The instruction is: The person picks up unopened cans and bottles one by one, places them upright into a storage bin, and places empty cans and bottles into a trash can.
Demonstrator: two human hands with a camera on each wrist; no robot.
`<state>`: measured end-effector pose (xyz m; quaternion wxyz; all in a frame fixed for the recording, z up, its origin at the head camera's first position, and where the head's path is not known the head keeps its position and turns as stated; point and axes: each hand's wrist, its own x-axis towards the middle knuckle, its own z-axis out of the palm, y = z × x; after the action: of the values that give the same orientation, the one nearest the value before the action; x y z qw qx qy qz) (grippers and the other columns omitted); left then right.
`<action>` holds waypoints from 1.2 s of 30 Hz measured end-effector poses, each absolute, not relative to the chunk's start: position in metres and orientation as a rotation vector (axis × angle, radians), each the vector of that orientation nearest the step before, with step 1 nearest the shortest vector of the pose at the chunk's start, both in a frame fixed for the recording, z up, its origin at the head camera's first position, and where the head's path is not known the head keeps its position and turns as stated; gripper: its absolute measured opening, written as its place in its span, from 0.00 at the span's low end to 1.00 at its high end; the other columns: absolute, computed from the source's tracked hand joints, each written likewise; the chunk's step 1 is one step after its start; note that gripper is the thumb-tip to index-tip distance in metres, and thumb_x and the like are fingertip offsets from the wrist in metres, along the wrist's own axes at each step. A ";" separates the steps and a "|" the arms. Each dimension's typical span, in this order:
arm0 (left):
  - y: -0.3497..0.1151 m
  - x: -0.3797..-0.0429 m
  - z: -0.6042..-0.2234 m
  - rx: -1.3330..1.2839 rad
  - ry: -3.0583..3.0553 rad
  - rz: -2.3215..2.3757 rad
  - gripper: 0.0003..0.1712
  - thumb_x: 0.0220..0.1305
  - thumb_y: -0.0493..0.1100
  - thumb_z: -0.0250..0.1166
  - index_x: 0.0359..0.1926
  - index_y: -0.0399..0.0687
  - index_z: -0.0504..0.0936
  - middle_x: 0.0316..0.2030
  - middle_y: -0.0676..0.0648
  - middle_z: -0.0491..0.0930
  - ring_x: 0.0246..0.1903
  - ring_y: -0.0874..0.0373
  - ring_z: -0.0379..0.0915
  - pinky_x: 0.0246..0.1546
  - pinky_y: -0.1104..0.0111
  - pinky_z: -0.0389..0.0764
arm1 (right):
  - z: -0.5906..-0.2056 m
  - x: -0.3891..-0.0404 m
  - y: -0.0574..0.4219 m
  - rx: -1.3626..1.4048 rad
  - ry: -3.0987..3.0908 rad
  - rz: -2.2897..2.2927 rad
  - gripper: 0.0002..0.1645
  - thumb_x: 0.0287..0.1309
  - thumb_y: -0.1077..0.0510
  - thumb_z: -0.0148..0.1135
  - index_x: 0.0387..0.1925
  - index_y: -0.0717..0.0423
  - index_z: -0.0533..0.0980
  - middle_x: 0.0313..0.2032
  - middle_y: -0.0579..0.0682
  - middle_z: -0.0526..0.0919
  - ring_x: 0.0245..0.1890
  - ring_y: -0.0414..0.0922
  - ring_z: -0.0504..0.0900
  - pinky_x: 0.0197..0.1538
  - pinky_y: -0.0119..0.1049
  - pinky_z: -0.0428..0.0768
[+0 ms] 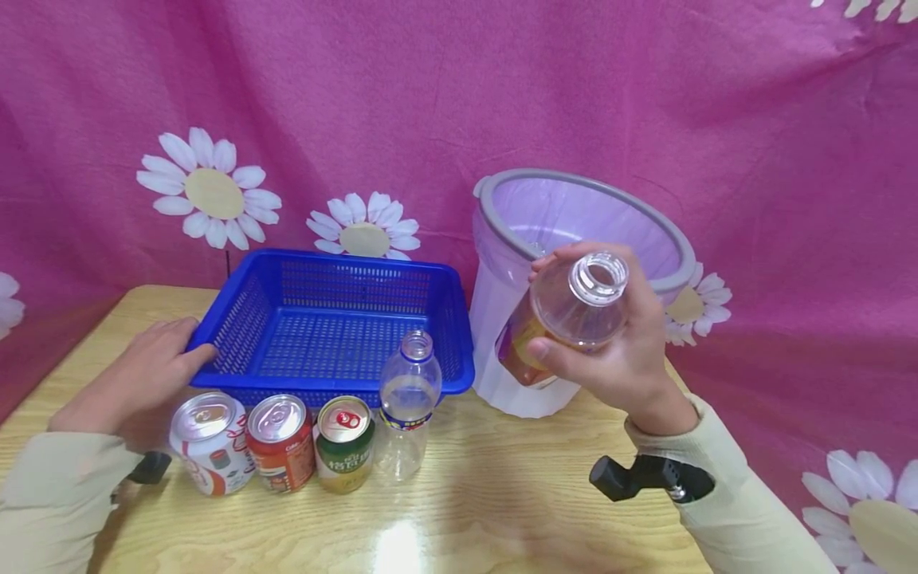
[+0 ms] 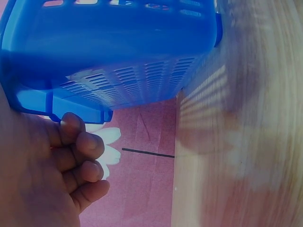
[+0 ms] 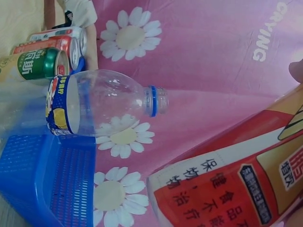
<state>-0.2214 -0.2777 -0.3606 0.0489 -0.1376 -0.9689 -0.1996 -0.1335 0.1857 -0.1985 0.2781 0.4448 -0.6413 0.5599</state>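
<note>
My right hand (image 1: 624,351) grips a clear, uncapped plastic bottle (image 1: 581,307), tilted in front of the bin. Its red and yellow label (image 3: 227,189) fills the lower right of the right wrist view. At the basket's left end, my left hand (image 1: 154,363) holds the rim, thumb over it; the left wrist view shows curled fingers (image 2: 87,151) beside the rim. The blue plastic basket (image 1: 247,384) has slotted sides. Before it stand a white can (image 1: 215,446), a red can (image 1: 283,446), a green and gold can (image 1: 346,446) and an upright uncapped clear bottle (image 1: 409,399).
A pale purple bin (image 1: 495,319) with a grey rim and a clear liner stands right of the basket, at the back of the wooden table (image 1: 488,494). Behind hangs a pink cloth (image 1: 430,104) with white daisies.
</note>
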 end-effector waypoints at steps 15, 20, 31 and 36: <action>-0.278 -0.222 -0.360 -0.407 -2.957 -0.612 0.23 0.72 0.50 0.48 0.48 0.30 0.72 0.39 0.34 0.78 0.44 0.38 0.69 0.46 0.45 0.67 | -0.182 -0.137 0.193 1.090 -1.761 1.405 0.40 0.33 0.62 0.81 0.50 0.68 0.70 0.46 0.50 0.83 0.48 0.45 0.84 0.55 0.34 0.80; -0.278 -0.222 -0.360 -0.410 -2.948 -0.607 0.23 0.71 0.49 0.48 0.49 0.30 0.72 0.39 0.33 0.79 0.45 0.38 0.69 0.46 0.45 0.68 | -0.178 -0.137 0.194 1.064 -1.758 1.379 0.40 0.32 0.62 0.81 0.49 0.73 0.70 0.45 0.50 0.83 0.47 0.45 0.84 0.54 0.34 0.80; -0.277 -0.221 -0.362 -0.413 -2.948 -0.643 0.26 0.72 0.50 0.48 0.53 0.28 0.70 0.45 0.30 0.78 0.49 0.34 0.68 0.50 0.42 0.66 | -0.167 -0.137 0.194 1.008 -1.772 1.320 0.40 0.29 0.66 0.79 0.48 0.73 0.70 0.44 0.48 0.85 0.46 0.45 0.84 0.53 0.33 0.79; -0.277 -0.220 -0.361 -0.407 -2.957 -0.645 0.27 0.72 0.50 0.48 0.54 0.27 0.70 0.46 0.29 0.77 0.49 0.34 0.68 0.51 0.41 0.66 | -0.161 -0.136 0.193 1.016 -1.732 1.408 0.37 0.31 0.68 0.78 0.49 0.68 0.72 0.44 0.50 0.84 0.46 0.46 0.85 0.52 0.34 0.80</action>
<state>-0.2204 -0.2771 -0.3607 0.0439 -0.1333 -0.9673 -0.2111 -0.1357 0.1928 -0.1612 0.3377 0.3900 -0.6647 0.5405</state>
